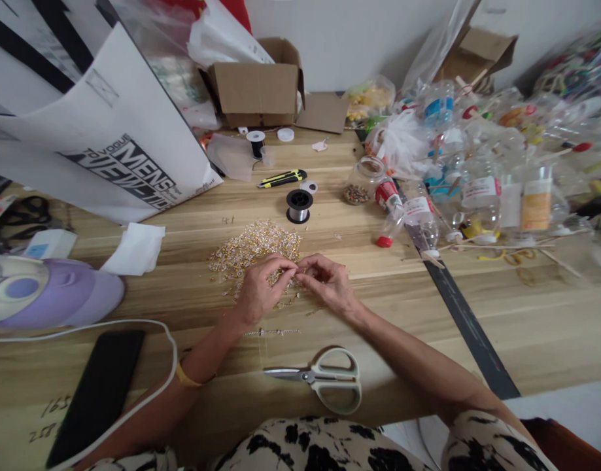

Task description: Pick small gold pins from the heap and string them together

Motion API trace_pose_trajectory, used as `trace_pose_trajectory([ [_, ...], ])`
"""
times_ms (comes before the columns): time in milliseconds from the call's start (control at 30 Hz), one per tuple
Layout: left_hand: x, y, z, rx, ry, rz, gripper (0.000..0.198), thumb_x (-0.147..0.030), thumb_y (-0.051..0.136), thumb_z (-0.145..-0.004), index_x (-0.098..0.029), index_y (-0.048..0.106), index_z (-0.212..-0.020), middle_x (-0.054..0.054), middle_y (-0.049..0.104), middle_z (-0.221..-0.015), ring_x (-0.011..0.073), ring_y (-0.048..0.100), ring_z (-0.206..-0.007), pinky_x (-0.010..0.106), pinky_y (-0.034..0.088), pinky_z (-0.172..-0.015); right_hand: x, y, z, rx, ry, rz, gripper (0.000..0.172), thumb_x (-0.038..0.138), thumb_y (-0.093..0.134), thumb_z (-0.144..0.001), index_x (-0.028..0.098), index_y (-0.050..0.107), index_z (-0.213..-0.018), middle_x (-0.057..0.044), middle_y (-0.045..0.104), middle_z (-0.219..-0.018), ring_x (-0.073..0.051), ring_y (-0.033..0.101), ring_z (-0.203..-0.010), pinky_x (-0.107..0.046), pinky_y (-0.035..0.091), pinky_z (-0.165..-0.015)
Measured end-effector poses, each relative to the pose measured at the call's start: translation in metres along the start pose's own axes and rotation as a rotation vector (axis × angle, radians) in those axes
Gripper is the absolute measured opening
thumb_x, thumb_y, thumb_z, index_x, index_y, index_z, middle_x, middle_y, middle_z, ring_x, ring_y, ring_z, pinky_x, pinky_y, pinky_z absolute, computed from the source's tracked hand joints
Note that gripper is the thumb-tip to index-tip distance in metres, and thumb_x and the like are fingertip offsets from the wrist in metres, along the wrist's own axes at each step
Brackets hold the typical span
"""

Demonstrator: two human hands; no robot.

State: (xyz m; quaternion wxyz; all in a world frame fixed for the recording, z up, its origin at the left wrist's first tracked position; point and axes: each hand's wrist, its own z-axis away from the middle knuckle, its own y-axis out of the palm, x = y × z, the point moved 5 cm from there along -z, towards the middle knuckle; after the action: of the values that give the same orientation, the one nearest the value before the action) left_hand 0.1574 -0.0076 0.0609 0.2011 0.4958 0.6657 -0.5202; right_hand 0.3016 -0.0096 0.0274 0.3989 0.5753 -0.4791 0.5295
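Note:
My left hand (261,286) and my right hand (327,281) meet fingertip to fingertip over the wooden table (526,314). Both pinch something tiny between thumb and fingers; I cannot make it out. They work at the near edge of a pile of small gold and clear beads (254,248). A short strung strand of beads (273,332) lies on the table just below my left wrist. A spool of clear thread (299,205) stands behind the pile.
Scissors (324,378) lie near the front edge. A black phone (99,392) and a white cable sit at the left. A utility knife (282,178), a bead jar (361,183), a cardboard box (256,88) and several plastic bottles (477,190) crowd the back and right.

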Motion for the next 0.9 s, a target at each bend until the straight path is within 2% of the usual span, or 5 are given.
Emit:
trace_pose_trajectory([
  [133,0.002,0.000,0.000,-0.012,0.002,-0.008,0.011,-0.022,0.060,-0.083,-0.019,0.069,-0.078,0.005,0.069,-0.078,0.0179,0.063,-0.075,0.030,0.049,-0.074,-0.003,0.000,-0.001,0.010,0.009,-0.047,0.020,0.036,0.066,-0.082,0.016,0.063,-0.085,0.002,0.057,-0.065,-0.009,0.051,-0.056,-0.022,0.041,-0.052],
  [300,0.002,-0.001,0.000,0.005,0.021,0.001,0.010,-0.020,0.059,-0.083,-0.019,0.068,-0.078,0.005,0.069,-0.078,0.0175,0.063,-0.074,0.029,0.049,-0.073,-0.002,-0.002,-0.002,0.019,-0.059,0.120,0.014,0.031,0.062,-0.085,0.016,0.065,-0.085,-0.002,0.062,-0.075,-0.011,0.056,-0.066,-0.023,0.042,-0.057],
  [567,0.013,0.001,0.008,0.023,-0.066,-0.005,0.008,-0.017,0.059,-0.083,-0.017,0.067,-0.083,0.003,0.070,-0.080,0.0155,0.064,-0.074,0.028,0.050,-0.072,0.002,-0.006,-0.005,0.007,-0.086,0.182,0.016,0.031,0.059,-0.087,0.017,0.063,-0.082,-0.003,0.060,-0.078,-0.013,0.055,-0.072,-0.023,0.040,-0.059],
  [733,0.020,0.012,0.019,0.167,-0.017,-0.085,0.005,-0.012,0.065,-0.078,-0.017,0.066,-0.079,0.003,0.067,-0.076,0.0154,0.062,-0.072,0.027,0.049,-0.069,-0.001,-0.010,-0.006,-0.060,-0.022,0.068,0.018,0.034,0.061,-0.084,0.016,0.061,-0.080,-0.001,0.057,-0.074,-0.012,0.051,-0.066,-0.023,0.038,-0.057],
  [900,0.019,0.022,0.029,0.353,0.096,-0.390,0.004,-0.017,0.069,-0.076,-0.017,0.066,-0.073,0.004,0.065,-0.075,0.0205,0.059,-0.079,0.032,0.047,-0.071,-0.009,-0.011,-0.006,-0.095,0.026,-0.008,0.020,0.037,0.063,-0.082,0.016,0.060,-0.079,0.000,0.055,-0.069,-0.011,0.047,-0.060,-0.023,0.037,-0.054],
])
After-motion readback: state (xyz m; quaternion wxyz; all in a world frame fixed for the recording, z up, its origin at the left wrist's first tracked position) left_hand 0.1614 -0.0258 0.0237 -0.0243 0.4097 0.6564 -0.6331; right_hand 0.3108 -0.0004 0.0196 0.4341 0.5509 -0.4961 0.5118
